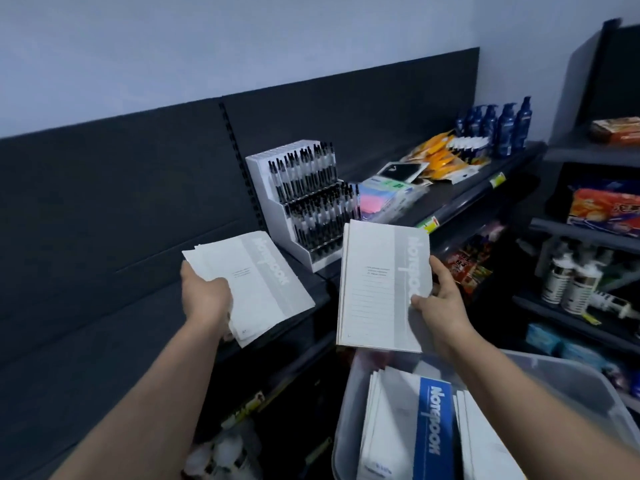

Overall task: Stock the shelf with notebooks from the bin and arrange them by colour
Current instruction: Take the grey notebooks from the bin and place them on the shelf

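A stack of grey-banded notebooks (256,282) is gripped at its near left edge by the left hand (207,296), fingers curled under and round it. The stack is held low over the bare left part of the shelf (104,323), just left of the pen display (301,202). A second grey stack (381,289) is pinched at its near right edge by the right hand (440,299), thumb on the cover, above the far end of the bin (588,386). More notebooks, one with a blue band (434,427), lie in the bin.

The notebooks are judged light, thin and flexible, with smooth covers that slide on one another; the left stack is already fanned. Each stack is best clamped across its full thickness and squared before being set down.
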Demonstrator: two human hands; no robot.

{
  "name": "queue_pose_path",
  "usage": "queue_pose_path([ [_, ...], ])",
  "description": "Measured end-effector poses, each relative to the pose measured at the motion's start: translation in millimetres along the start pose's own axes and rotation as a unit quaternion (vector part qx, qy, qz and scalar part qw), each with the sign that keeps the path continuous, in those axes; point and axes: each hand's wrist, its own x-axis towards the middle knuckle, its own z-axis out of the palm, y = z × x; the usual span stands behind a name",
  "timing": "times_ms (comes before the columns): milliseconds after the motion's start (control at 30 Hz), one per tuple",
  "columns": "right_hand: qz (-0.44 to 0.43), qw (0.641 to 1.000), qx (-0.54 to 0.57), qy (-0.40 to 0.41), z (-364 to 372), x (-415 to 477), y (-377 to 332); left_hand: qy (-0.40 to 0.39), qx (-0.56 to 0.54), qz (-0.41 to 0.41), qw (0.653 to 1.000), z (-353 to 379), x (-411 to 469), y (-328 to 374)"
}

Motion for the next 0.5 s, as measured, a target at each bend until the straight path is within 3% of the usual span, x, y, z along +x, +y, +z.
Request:
queue_pose_path([
  [367,-0.007,1.0,0.0,-0.005,59,15,-10,-0.014,0.036,-0.049,0.998,5,67,-6],
  [500,-0.032,0.999,0.01,-0.02,72,17,-23,-0.048,0.199,-0.014,0.979,10,76,-14],
])
